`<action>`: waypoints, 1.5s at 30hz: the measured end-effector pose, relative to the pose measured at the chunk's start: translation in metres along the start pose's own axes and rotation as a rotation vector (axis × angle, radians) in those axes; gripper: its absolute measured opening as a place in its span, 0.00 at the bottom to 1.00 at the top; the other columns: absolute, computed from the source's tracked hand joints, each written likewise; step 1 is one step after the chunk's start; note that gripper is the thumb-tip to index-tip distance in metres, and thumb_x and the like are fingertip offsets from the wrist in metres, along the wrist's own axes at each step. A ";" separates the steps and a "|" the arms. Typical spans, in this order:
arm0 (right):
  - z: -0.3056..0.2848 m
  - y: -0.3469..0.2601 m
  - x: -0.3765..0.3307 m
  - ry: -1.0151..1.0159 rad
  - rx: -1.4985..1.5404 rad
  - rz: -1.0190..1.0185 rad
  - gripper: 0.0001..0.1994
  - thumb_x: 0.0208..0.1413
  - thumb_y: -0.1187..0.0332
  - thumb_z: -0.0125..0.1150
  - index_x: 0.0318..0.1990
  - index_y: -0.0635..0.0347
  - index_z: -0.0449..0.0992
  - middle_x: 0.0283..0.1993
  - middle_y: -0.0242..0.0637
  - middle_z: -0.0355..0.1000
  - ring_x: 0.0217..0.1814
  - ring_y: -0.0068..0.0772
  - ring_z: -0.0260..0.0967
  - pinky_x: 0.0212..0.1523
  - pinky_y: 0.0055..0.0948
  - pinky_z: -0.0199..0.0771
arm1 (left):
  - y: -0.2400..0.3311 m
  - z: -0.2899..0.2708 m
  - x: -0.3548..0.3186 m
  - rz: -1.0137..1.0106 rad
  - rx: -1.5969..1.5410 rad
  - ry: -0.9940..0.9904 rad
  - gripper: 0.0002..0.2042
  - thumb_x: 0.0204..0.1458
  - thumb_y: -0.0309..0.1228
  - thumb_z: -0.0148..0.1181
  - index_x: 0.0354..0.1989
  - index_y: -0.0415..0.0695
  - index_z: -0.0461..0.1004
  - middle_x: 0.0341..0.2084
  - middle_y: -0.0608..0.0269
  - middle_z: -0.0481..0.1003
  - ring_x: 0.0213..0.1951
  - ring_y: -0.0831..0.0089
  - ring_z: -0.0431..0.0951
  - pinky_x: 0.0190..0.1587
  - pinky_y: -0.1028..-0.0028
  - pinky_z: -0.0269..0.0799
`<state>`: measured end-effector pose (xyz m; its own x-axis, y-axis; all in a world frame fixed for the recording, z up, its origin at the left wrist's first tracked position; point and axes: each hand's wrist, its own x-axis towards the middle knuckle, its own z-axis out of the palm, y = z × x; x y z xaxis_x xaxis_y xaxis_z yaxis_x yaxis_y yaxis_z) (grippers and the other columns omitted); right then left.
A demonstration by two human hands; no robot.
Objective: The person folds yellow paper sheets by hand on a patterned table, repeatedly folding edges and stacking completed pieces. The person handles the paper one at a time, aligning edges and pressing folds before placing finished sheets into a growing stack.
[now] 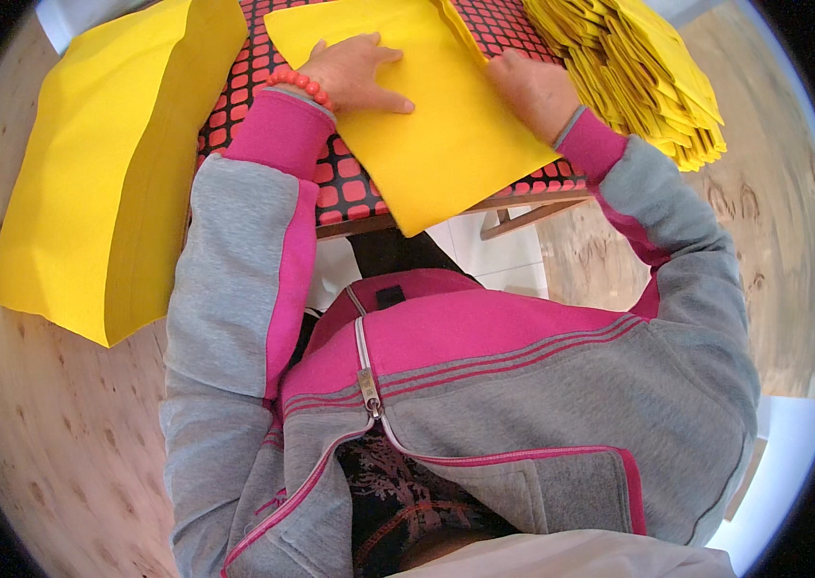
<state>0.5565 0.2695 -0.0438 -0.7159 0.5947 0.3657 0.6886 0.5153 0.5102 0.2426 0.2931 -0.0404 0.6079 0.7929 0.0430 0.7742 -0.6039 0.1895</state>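
Observation:
A yellow felt-like sheet (446,144) lies in front of me on a cloth with a red and black block pattern (345,183). One corner of it hangs past the near edge. My left hand (354,75), with a red bead bracelet at the wrist, rests on the sheet's left part, fingers spread. At the right edge, where a narrow strip looks folded or raised, my right hand (535,91) has its fingers curled closed on the sheet. Its fingertips are partly hidden.
To the left stands a thick stack of yellow sheets (80,164). A pile of folded yellow pieces (653,82) sits at the far right. Wooden boards (61,433) lie left and right of me. A wooden bar (533,214) shows below the patterned cloth.

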 end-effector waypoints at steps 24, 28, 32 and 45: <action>0.078 0.044 0.082 0.048 0.017 -0.082 0.04 0.60 0.67 0.54 0.38 0.55 0.73 0.43 0.38 0.74 0.39 0.50 0.77 0.39 0.49 0.79 | -0.001 -0.001 -0.004 -0.049 0.014 0.019 0.48 0.44 0.70 0.62 0.69 0.49 0.68 0.69 0.43 0.62 0.70 0.49 0.62 0.69 0.41 0.54; 0.074 0.069 0.092 -0.259 0.441 0.360 0.10 0.59 0.60 0.64 0.40 0.55 0.79 0.38 0.39 0.80 0.37 0.41 0.80 0.36 0.40 0.81 | -0.001 -0.002 -0.006 -0.073 0.014 -0.001 0.47 0.44 0.69 0.63 0.68 0.50 0.69 0.68 0.44 0.63 0.70 0.49 0.62 0.68 0.40 0.53; 0.085 0.116 0.103 -0.582 1.507 0.831 0.22 0.64 0.51 0.64 0.50 0.64 0.80 0.48 0.37 0.82 0.39 0.32 0.81 0.41 0.33 0.82 | 0.000 -0.005 -0.005 -0.082 -0.010 -0.010 0.47 0.43 0.69 0.64 0.68 0.49 0.69 0.69 0.44 0.62 0.71 0.50 0.61 0.69 0.40 0.52; 0.110 0.124 0.116 -0.664 1.558 0.711 0.24 0.64 0.55 0.63 0.61 0.63 0.74 0.51 0.37 0.81 0.46 0.30 0.81 0.51 0.31 0.79 | -0.003 -0.005 -0.007 -0.086 0.003 0.007 0.46 0.44 0.68 0.64 0.67 0.48 0.70 0.68 0.43 0.64 0.70 0.49 0.63 0.70 0.42 0.50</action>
<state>0.5709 0.4705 -0.0242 -0.3842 0.8480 -0.3652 0.5508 -0.1070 -0.8278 0.2353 0.2901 -0.0363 0.5376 0.8425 0.0332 0.8243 -0.5335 0.1896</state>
